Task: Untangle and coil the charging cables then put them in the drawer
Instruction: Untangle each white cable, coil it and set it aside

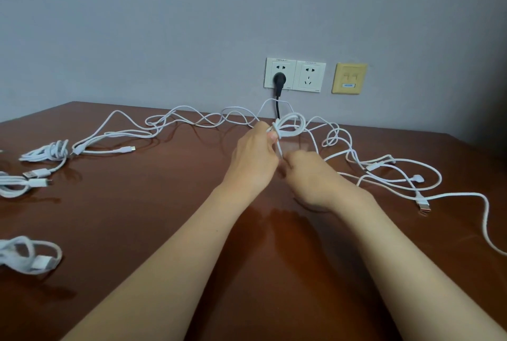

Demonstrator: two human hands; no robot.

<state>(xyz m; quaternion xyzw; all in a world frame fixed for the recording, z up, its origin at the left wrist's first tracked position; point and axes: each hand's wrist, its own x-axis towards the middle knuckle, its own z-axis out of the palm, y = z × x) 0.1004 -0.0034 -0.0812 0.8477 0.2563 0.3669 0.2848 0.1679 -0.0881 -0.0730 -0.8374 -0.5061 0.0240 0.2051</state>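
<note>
Fingers (271, 136) of left hand (255, 159) pinch cable loop (301, 121), long axis left-right.

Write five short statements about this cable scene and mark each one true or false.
1. The left hand holds a small loop of white cable. True.
2. The black plug sits in the right socket. False: it is in the left one, and the right socket is free.
3. Coiled cables lie at the left of the table. True.
4. Every cable is already coiled. False: loose cables sprawl at the right.
5. The right hand lies flat and idle. False: it pinches the strand below the loop.
</note>
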